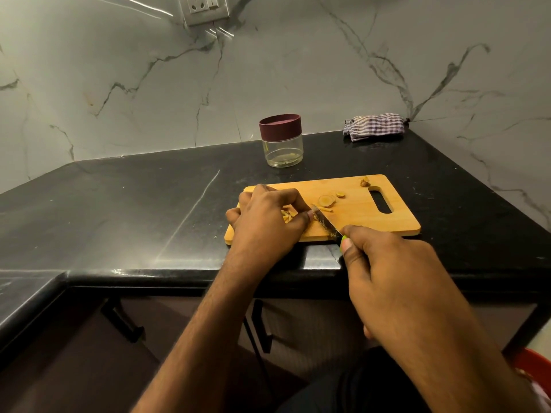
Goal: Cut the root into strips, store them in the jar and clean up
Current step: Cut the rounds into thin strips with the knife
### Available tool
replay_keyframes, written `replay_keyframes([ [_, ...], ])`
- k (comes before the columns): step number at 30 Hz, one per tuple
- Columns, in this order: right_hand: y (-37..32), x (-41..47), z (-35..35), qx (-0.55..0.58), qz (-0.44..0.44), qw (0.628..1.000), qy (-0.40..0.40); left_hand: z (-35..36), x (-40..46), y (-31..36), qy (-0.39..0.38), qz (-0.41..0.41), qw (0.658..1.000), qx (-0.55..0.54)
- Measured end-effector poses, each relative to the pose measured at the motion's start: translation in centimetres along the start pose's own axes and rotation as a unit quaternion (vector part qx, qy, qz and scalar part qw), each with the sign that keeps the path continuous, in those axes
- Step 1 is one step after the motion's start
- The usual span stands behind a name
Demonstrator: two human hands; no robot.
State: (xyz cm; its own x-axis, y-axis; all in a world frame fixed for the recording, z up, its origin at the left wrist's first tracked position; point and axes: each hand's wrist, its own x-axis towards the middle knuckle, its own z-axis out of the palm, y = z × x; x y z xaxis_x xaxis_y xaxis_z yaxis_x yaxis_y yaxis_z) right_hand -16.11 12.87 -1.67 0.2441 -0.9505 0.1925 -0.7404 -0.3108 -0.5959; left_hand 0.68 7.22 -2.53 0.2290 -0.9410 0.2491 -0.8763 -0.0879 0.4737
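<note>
While uncut — two root slices

A wooden cutting board with a slot handle at its right end lies flat near the front edge of the black table. On its left part sit pale yellow root strips, partly hidden. Near the middle lie a round root slice and a smaller slice just beside it, with a few thin slivers in front. A knobbly root end rests at the board's far edge by the slot. The knife slants across the board's front, its blade flecked with bits. The clear jar, upright with a maroon lid on, stands behind the board toward the table's back edge.
</note>
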Motion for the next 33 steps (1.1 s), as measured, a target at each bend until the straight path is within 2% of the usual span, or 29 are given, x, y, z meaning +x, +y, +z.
replay_keyframes([
  [13,0.45,-0.18,-0.03,-0.062,-0.047,0.996,0.042,-0.04,-0.52,-0.32,0.037,-0.006,0.997,-0.063],
  [24,0.26,-0.12,-0.37,-0.031,-0.038,0.998,0.048,-0.46,-0.13,-0.29,0.011,-0.008,0.998,-0.065],
  [33,0.07,-0.12,-0.25,-0.022,-0.029,0.999,0.024,-0.1,-0.15,-0.87,0.025,0.009,0.996,-0.091],
])
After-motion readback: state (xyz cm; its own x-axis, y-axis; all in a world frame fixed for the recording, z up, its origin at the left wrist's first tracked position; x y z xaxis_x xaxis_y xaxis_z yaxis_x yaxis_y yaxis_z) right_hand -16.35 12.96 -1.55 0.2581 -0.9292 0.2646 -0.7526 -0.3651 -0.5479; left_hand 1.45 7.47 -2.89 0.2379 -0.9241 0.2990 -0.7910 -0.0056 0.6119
